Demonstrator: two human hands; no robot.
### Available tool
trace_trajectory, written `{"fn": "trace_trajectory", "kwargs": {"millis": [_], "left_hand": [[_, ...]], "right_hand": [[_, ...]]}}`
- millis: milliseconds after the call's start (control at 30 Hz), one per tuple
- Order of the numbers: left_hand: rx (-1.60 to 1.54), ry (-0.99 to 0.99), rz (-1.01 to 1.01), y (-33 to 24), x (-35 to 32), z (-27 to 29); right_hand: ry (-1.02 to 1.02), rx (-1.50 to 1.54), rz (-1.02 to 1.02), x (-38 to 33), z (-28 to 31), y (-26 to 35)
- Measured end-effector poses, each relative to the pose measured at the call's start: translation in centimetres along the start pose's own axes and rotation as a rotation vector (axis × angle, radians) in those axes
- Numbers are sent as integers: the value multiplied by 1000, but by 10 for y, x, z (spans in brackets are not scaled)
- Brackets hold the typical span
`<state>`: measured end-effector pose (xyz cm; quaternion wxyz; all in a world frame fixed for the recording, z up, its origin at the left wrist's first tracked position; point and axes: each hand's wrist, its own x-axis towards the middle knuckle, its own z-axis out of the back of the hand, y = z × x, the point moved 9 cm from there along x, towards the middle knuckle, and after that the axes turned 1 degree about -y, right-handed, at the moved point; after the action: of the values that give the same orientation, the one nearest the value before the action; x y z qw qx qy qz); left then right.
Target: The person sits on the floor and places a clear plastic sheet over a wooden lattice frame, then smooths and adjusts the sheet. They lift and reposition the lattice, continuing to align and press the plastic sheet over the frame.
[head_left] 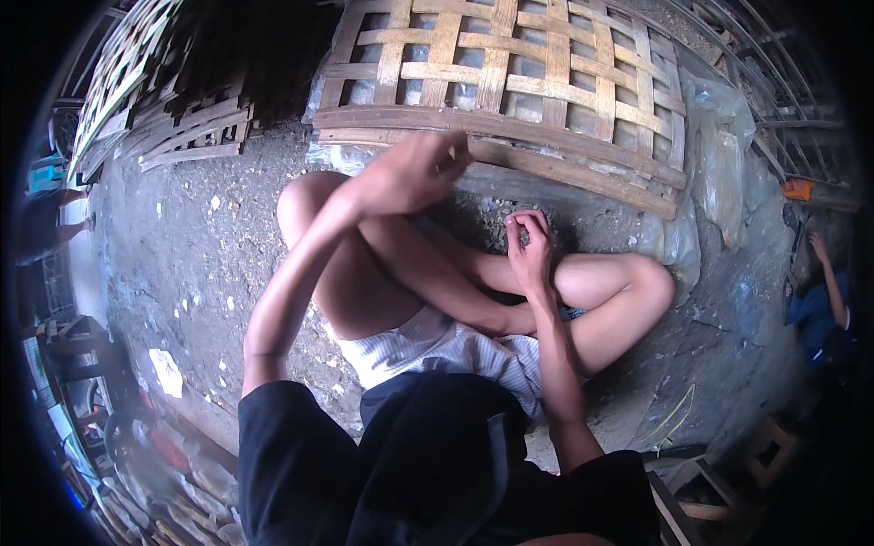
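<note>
A woven bamboo lattice panel (492, 68) lies in front of my crossed legs, with flat wooden slats (564, 168) along its near edge. My left hand (414, 173) is raised over the left part of these slats, slightly blurred. Its fingers are curled in, and whatever they may hold is hidden. Lower and to the right, my right hand (530, 247) hovers above my shins, apart from the panel. The thumb and fingers there are bent together, and I cannot make out anything in them.
Clear plastic sheeting (719, 164) spreads under and beside the panel. More woven panels (196, 127) lie at the upper left. A person (824, 305) is at the far right, below an orange object (798, 189). A white scrap (166, 373) and yellowish strips (675, 414) lie on the floor.
</note>
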<state>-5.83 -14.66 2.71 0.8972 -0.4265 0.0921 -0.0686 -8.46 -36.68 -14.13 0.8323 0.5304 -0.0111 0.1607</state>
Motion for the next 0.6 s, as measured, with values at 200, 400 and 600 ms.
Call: {"fn": "trace_trajectory", "kwargs": {"millis": [200,400,600], "left_hand": [[579,227,-83,29,-22,-107],[214,-121,-122,-19,14,1],[68,-102,28,44,68,51]], "right_hand": [[21,-30,29,5,-8,5],[-3,-59,34,3,-5,-4],[42,-79,26,8,-12,3]]}}
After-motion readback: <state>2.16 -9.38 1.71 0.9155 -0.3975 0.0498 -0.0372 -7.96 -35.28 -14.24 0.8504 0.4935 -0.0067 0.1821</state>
